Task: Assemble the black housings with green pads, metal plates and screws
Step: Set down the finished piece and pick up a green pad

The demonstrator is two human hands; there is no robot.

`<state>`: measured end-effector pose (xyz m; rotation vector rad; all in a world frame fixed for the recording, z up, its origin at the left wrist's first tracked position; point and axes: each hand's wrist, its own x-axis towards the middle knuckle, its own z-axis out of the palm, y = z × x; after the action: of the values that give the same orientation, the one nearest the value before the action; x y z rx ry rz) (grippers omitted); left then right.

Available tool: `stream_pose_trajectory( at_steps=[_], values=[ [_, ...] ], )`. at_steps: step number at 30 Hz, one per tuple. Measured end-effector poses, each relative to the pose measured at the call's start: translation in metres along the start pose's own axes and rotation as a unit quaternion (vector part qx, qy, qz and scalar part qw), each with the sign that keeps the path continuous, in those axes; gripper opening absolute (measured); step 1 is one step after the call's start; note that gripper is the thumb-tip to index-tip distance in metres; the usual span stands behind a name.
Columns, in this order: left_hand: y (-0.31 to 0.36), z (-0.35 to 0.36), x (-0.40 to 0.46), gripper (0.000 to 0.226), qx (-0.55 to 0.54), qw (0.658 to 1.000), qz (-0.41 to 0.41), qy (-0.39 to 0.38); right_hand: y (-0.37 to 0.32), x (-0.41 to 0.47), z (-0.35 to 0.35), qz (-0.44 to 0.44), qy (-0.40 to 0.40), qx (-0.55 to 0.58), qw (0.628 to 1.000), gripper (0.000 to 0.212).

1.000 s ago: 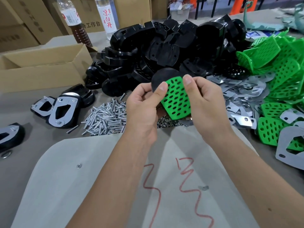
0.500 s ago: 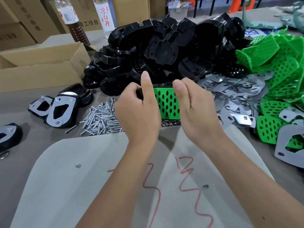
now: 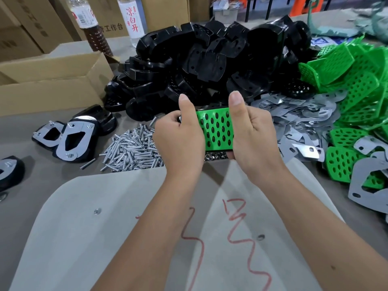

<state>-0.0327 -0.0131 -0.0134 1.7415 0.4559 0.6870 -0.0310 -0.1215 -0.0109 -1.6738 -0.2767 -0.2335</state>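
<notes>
Both hands hold one green pad [image 3: 216, 129] between them, raised above the worktop [image 3: 25, 127] in front of the pile of black housings [image 3: 205, 59]. The left hand [image 3: 180, 137] grips the pad's left edge with curled fingers and its thumb pointing up; the right hand [image 3: 252, 135] grips the right edge the same way. Whether a black housing sits behind the pad cannot be told, though a dark edge shows along its top. The pad's perforated face is turned toward the camera, tilted back, and its visible part between the hands is taller than wide. Below the hands lies the heap of screws [image 3: 132, 150], to the right the metal plates [image 3: 294, 120] and the loose green pads [image 3: 361, 80]. Left of the screws rest assembled housings [image 3: 71, 137] with plates upward.
</notes>
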Motion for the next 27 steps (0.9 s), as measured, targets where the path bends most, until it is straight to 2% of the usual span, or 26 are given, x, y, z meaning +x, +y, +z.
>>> stream_pose_trajectory(
  at_steps=[3,6,7,9,11,13,16,19,21,22,25,27],
  values=[
    [0.001,-0.003,-0.002,0.063,0.037,0.998,0.051,-0.022,0.001,0.004,-0.006,-0.007,0.004,-0.037,0.999,0.070],
    [0.002,-0.011,-0.001,0.060,0.182,0.966,0.175,-0.056,0.002,0.009,-0.013,-0.045,0.006,-0.108,0.993,0.062],
    [0.003,-0.013,0.000,0.057,0.212,0.950,0.215,-0.081,0.002,0.009,-0.014,-0.057,0.006,-0.128,0.990,0.060],
    [0.004,-0.017,0.002,0.050,0.182,0.938,0.249,-0.160,0.005,0.010,-0.015,-0.061,0.013,-0.129,0.990,0.060],
    [0.003,-0.016,0.005,0.049,0.108,0.945,0.227,-0.209,0.009,0.011,-0.016,-0.049,0.050,-0.092,0.993,0.055],
    [0.002,-0.014,0.006,0.047,0.049,0.967,0.175,-0.180,0.012,0.013,-0.018,-0.011,0.083,-0.012,0.996,0.041],
    [-0.001,-0.010,0.000,0.043,-0.021,0.987,0.094,-0.126,0.012,0.012,-0.015,0.019,0.039,0.064,0.997,0.021],
    [-0.003,-0.005,-0.003,0.037,-0.097,0.984,0.002,-0.147,0.014,0.011,-0.013,0.024,0.035,0.108,0.993,0.015],
    [-0.004,-0.004,-0.002,0.021,-0.128,0.977,-0.044,-0.164,0.015,0.011,-0.015,0.010,0.053,0.099,0.994,0.017],
    [-0.003,-0.005,-0.001,0.013,-0.138,0.973,-0.047,-0.178,0.016,0.011,-0.015,-0.002,0.055,0.082,0.995,0.019],
    [-0.001,-0.009,0.000,0.022,-0.143,0.969,0.008,-0.203,0.015,0.010,-0.015,-0.017,0.051,0.065,0.996,0.023],
    [0.002,-0.012,0.000,0.024,-0.182,0.961,-0.001,-0.209,0.013,0.010,-0.016,-0.016,0.047,0.073,0.996,0.020]
  ],
)
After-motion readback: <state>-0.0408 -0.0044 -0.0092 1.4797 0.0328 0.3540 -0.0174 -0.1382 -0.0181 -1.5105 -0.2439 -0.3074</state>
